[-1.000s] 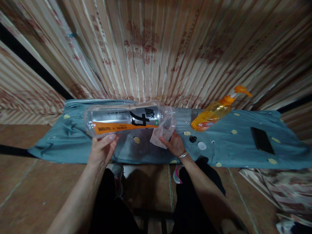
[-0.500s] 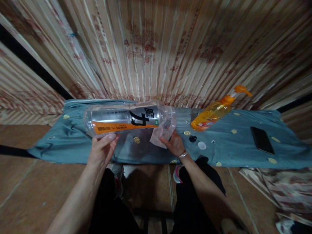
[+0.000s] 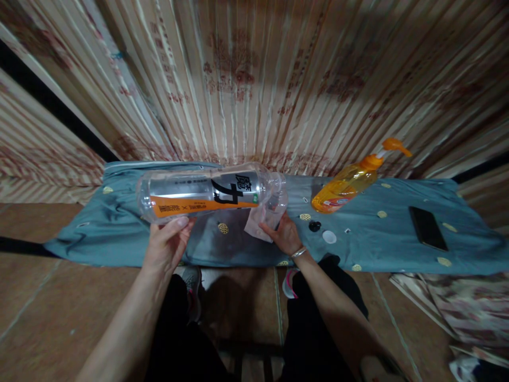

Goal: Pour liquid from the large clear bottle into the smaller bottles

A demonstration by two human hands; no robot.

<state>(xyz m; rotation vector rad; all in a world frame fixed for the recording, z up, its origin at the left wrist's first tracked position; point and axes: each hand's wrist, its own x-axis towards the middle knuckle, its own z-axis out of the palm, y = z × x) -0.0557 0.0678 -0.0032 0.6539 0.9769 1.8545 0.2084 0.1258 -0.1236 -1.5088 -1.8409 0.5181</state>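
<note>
A large clear plastic bottle point(image 3: 202, 193) with a silver, orange and black label is held on its side above the blue cloth, its neck to the right. My left hand point(image 3: 169, 241) grips its lower side near the base, fingers partly hidden behind it. At the neck end, my right hand point(image 3: 284, 233) is closed on a pale, translucent sheet point(image 3: 258, 225), thumb lying across it. Whether this sheet is tissue or thin plastic I cannot tell. Right of that hand lie a small black cap point(image 3: 314, 226) and a white disc point(image 3: 329, 237).
An orange pump bottle point(image 3: 338, 188) of yellow liquid stands toward the back right. Farther right lies a dark phone point(image 3: 428, 228). The blue patterned cloth point(image 3: 382, 249) covers a narrow bench, with a pleated curtain point(image 3: 246, 79) behind it. My feet are under its front edge.
</note>
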